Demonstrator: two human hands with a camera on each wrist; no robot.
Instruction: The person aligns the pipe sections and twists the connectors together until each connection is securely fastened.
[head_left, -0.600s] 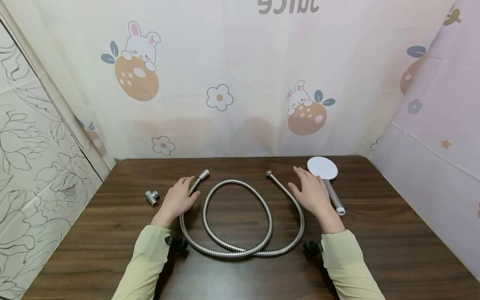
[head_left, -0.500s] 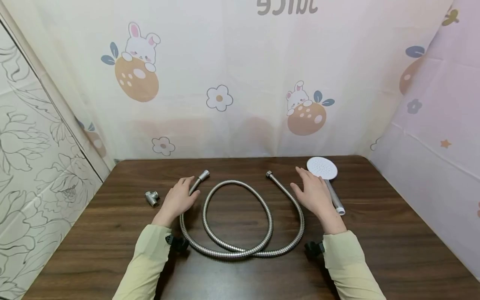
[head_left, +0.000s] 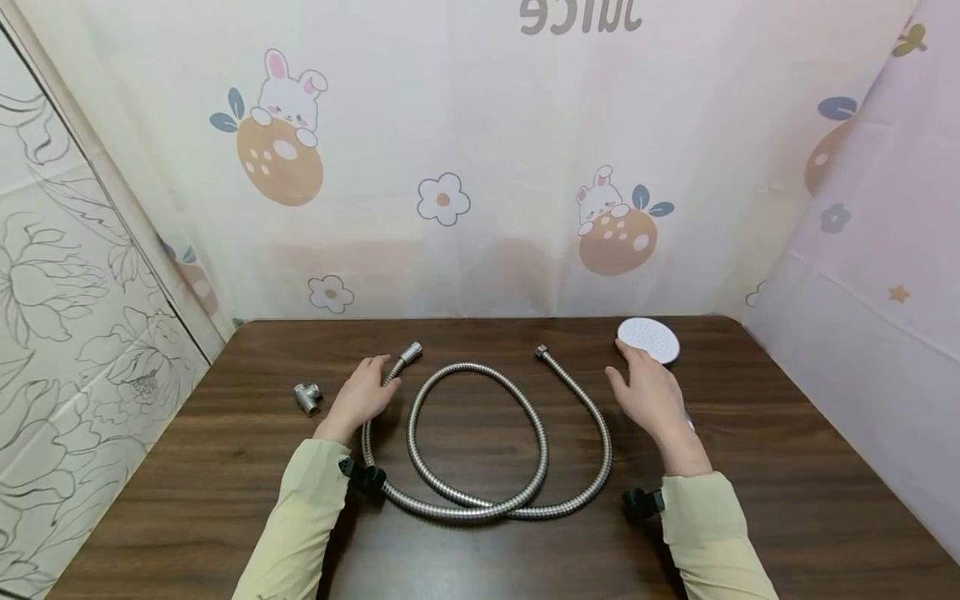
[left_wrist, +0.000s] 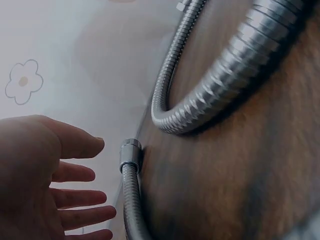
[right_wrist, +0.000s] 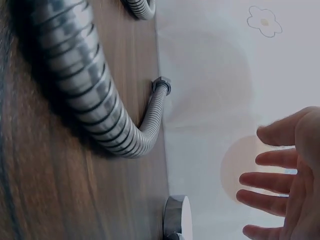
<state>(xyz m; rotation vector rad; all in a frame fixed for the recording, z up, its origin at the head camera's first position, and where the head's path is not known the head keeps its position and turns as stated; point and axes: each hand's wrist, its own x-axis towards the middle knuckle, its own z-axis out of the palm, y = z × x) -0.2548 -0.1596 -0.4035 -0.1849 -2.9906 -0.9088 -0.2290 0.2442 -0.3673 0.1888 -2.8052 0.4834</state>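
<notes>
Looking down at the bench (head_left: 465, 571), we are seeing a ribbed metal hose (head_left: 480, 513) lying between our two hands, looped once and crossing itself on the near side, with both ends pointing toward the printed cloth (head_left: 510, 125). Our left hand (head_left: 363, 393) is hovering by the left end, fingers apart and gripping nothing; in the left wrist view they are staying off the shiny collar (left_wrist: 131, 152). Our right hand (head_left: 651, 393) is hanging over the handle (head_left: 688, 423) of the white shower head (head_left: 648, 339), fingers apart and holding nothing. It is hiding most of that handle, so from above we are not telling how close the two are. The shower head is lying toward the far right, while a small metal pipe fitting (head_left: 307, 398) is sitting beyond our left hand, on the left.

We are judging the hose to be bendy but springy, fairly weighty and somewhat slick, so we are favouring a hold just behind the collar or the nut (head_left: 542, 352), with the loop being supported. We are expecting the shower head to be light, its round face being the fragile part, and the handle to be giving the best grip. The fitting is looking hard, smooth and suited to pinching across its body.
</notes>
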